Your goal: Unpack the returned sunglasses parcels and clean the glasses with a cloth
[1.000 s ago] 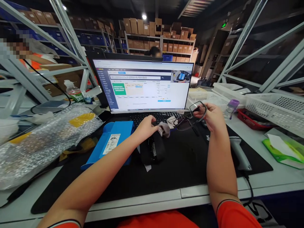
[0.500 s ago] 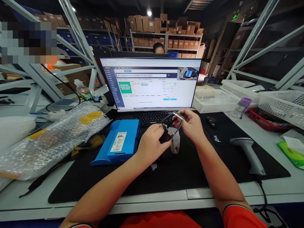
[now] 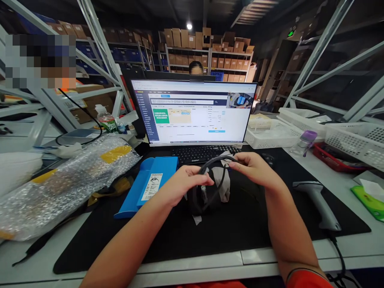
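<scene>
Both of my hands hold a pair of black-framed glasses (image 3: pixel 216 161) just above the black desk mat (image 3: pixel 240 224). My left hand (image 3: pixel 186 182) grips the left end of the frame and my right hand (image 3: pixel 255 168) pinches the right end. A grey cleaning cloth (image 3: pixel 223 184) hangs beneath the glasses. Directly below them lies a black glasses case (image 3: pixel 196 202). An open blue box (image 3: pixel 150 184) with a white label sits to the left of my left hand.
A monitor (image 3: pixel 195 112) and keyboard (image 3: pixel 201 153) stand behind my hands. Bubble wrap (image 3: pixel 66 180) lies at the left, a barcode scanner (image 3: pixel 318 202) at the right, white baskets (image 3: pixel 345 138) beyond it. A person sits behind the monitor.
My hands have lowered slightly and spread apart along the frame, with the glasses turned flatter over the case. The cloth now hangs under the frame.
</scene>
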Available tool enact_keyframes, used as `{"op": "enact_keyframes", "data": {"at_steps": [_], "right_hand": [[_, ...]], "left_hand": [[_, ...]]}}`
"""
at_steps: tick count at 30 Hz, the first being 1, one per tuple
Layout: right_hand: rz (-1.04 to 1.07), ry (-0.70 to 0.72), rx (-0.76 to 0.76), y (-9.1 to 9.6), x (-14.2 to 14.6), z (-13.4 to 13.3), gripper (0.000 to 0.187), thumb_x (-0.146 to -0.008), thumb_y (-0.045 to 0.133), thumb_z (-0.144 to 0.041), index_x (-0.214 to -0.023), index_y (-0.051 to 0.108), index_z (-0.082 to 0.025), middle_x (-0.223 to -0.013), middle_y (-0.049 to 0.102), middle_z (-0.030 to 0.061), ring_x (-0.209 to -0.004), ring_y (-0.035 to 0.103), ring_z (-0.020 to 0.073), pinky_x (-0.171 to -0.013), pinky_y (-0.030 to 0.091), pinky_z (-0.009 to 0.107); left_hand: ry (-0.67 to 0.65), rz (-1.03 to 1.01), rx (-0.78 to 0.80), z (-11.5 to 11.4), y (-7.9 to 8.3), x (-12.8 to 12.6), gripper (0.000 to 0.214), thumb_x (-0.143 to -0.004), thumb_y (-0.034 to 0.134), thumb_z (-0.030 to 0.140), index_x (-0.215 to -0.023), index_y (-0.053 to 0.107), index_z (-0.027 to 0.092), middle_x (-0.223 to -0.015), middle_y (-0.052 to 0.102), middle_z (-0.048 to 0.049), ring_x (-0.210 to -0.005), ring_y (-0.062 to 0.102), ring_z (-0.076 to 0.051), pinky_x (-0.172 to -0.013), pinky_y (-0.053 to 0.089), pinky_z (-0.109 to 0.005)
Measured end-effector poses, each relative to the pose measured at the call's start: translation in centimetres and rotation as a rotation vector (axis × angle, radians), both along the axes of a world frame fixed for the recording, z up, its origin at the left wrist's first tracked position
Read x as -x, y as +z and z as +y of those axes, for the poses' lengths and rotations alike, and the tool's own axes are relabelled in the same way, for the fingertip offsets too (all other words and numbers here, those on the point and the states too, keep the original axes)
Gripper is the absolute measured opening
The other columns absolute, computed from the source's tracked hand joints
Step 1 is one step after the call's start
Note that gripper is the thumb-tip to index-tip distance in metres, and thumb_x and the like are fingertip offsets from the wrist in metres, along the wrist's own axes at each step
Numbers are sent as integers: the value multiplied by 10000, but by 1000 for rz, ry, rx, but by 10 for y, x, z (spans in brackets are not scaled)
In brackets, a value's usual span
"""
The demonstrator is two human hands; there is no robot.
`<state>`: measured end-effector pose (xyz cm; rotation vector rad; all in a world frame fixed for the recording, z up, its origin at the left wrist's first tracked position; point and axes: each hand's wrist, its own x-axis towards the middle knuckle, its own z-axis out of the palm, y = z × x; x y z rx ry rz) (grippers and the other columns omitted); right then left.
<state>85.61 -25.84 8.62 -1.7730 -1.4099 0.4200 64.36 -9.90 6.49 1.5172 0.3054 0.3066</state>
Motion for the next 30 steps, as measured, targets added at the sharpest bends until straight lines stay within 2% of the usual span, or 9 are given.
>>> {"op": "enact_keyframes", "data": {"at_steps": [3,6,10,14,17,20,23,26,30], "right_hand": [[-262,-248,-35,8,3,-14,284,-854,717,-477,-853,688,-194,-647,569,-29,-555,483,126,-516,334,261],[-560,-421,-263,14,27,-24,286,-856,749,-354,-1110,693,-234,-1049,701,48,-770,637,181,-652,474,305],[-730,-34,-328,10,66,-17,355,-969,578,-163,-1310,606,-258,-1379,626,69,-1167,629,211,-923,511,334],[-833,138,-93,2,75,-1,157,-989,583,-208,-1110,683,-216,-1105,726,55,-952,677,206,-725,490,319],[-903,38,-49,1,69,-2,133,-991,604,-283,-909,681,-213,-830,687,14,-734,649,186,-581,377,322],[-972,-119,-141,3,63,-7,156,-999,587,-269,-888,669,-196,-825,681,28,-728,640,190,-582,349,327],[-938,-228,-328,6,51,-8,145,-1009,565,-242,-954,678,-170,-907,711,63,-814,655,198,-667,414,306],[-807,-259,-462,9,29,-10,136,-1002,580,-248,-968,680,-163,-900,715,70,-833,657,197,-730,460,294],[-575,-266,-495,8,1,-14,118,-989,591,-260,-950,682,-194,-867,697,39,-771,660,181,-692,489,292]], "left_hand": [[81,-22,174,9,1,3,263,-698,806,402,-763,789,148,-821,780,-91,-828,730,-214,-868,571,-329],[172,-99,275,13,0,3,280,-702,825,401,-790,792,138,-849,785,-88,-864,732,-201,-911,567,-311],[208,-141,344,10,-4,-2,294,-721,833,406,-808,794,129,-875,785,-92,-868,726,-193,-905,567,-305],[302,-182,370,7,-4,-5,316,-659,876,379,-826,793,124,-881,784,-85,-870,717,-183,-906,557,-296],[413,-242,350,10,-5,-7,343,-653,886,400,-839,781,132,-933,785,-83,-884,713,-176,-906,548,-293],[435,-250,328,12,-8,-8,442,-724,825,546,-919,765,154,-1046,779,-96,-965,716,-197,-955,529,-325],[279,-174,228,11,-10,-7,643,-791,677,710,-1128,725,164,-1168,751,-136,-1098,696,-254,-1015,502,-388],[120,-87,-18,8,-5,1,651,-796,678,697,-1167,710,163,-1138,758,-143,-1065,709,-279,-995,517,-414],[268,-11,-574,7,7,16,404,-725,832,473,-987,733,181,-917,757,-86,-887,712,-265,-874,568,-417]]}}
